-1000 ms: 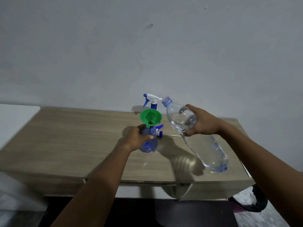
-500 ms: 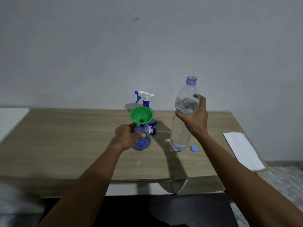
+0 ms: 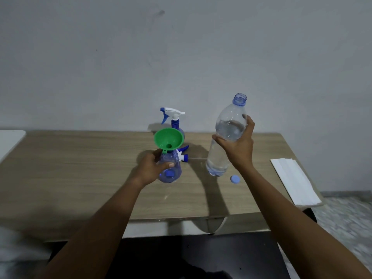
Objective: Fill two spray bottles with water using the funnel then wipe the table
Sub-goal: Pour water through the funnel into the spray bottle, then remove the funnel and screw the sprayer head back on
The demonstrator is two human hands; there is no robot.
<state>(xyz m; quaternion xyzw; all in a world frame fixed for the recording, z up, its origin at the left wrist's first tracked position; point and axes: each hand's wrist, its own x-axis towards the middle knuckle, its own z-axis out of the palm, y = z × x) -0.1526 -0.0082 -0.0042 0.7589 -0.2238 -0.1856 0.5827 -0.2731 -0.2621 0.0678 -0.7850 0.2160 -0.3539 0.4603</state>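
Note:
A clear blue spray bottle [image 3: 171,174] without its head stands mid-table, with a green funnel [image 3: 168,139] in its neck. My left hand [image 3: 151,168] grips this bottle's body. My right hand [image 3: 237,146] holds a large clear water bottle [image 3: 226,135] upright and uncapped, its base on or just above the table. A second spray bottle [image 3: 174,120] with a white and blue trigger head stands behind the funnel. A loose trigger head [image 3: 183,156] lies beside the held spray bottle.
The water bottle's blue cap [image 3: 235,179] lies on the wooden table [image 3: 80,168] near the big bottle. Folded white cloth or paper [image 3: 293,182] lies at the table's right end. A wall stands right behind the table. A white surface [image 3: 10,137] adjoins on the left.
The water bottle was tilted over the funnel a second ago; my right hand has swung it upright and lowered it to the right of the funnel. My left hand kept its hold.

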